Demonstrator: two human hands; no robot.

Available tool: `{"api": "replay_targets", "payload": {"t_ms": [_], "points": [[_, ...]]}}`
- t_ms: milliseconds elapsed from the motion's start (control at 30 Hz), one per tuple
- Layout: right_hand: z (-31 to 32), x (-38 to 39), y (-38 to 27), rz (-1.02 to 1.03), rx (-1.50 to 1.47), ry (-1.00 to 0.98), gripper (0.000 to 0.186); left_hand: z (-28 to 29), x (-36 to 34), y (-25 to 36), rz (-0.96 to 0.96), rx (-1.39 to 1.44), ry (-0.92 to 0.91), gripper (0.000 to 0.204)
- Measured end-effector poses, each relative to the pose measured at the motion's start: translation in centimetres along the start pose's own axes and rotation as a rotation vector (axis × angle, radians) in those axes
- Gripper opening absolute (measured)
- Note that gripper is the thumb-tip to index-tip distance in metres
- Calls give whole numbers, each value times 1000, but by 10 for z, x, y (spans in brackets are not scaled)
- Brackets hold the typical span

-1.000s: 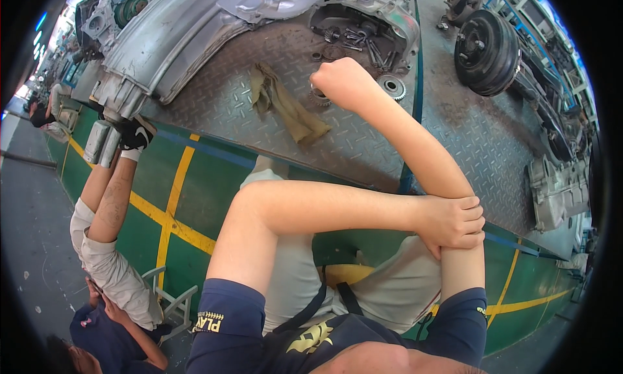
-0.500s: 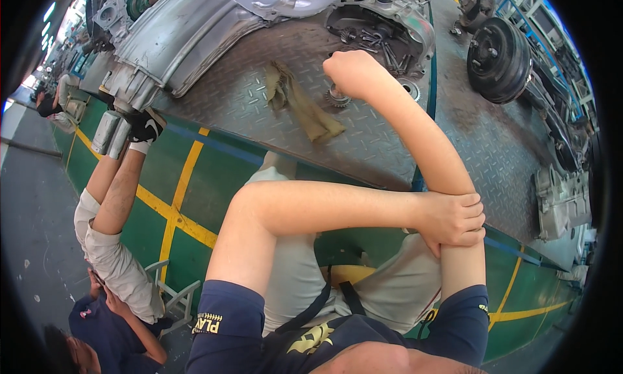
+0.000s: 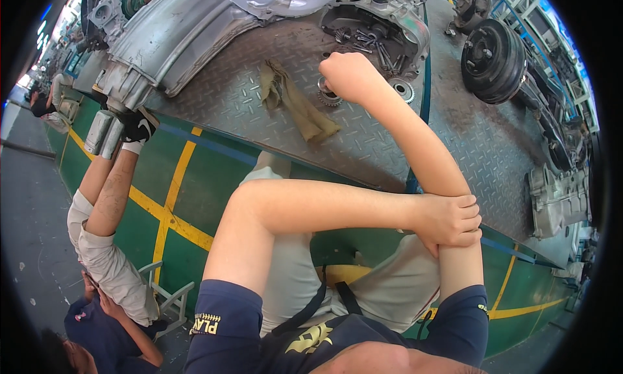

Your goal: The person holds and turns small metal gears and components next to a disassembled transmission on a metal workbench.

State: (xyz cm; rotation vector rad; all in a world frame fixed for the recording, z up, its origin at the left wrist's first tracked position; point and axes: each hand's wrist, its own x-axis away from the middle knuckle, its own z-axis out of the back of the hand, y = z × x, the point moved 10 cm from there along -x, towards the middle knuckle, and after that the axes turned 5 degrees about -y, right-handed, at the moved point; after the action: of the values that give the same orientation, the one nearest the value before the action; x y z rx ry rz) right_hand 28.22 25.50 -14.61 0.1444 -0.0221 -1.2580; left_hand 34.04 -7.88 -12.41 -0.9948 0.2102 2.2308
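Note:
My left hand [image 3: 448, 221] is wrapped round my right forearm, near the elbow. My right hand [image 3: 344, 74] is closed over the steel plate bench [image 3: 370, 150], beside a small toothed gear [image 3: 329, 100]; whatever its fingers hold, if anything, is hidden. A crumpled olive cloth [image 3: 298, 111] lies left of that hand, and another gear [image 3: 402, 90] lies to the right. Just beyond, an open metal housing [image 3: 405, 30] contains several shafts and loose parts [image 3: 370, 41].
A large silver casing [image 3: 162, 43] fills the back left. On the right are a black drum on an axle [image 3: 490, 62] and an aluminium housing [image 3: 555, 202]. A seated person [image 3: 104, 332] at lower left rests their feet at the bench; another person [image 3: 42, 104] is farther back.
My right hand has shifted slightly relative to the gear beside it. The view has moved a little. My left hand keeps its hold on my forearm.

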Motion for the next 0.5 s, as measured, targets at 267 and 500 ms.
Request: {"api": "replay_targets", "payload": {"t_ms": [267,500], "points": [[6,7,-21,25,117,31,4,-1,-1,4,10,-3,34,80],[2,0,-3,-48,37,-211,15,16,1,0,-8,-52,67,80]]}}
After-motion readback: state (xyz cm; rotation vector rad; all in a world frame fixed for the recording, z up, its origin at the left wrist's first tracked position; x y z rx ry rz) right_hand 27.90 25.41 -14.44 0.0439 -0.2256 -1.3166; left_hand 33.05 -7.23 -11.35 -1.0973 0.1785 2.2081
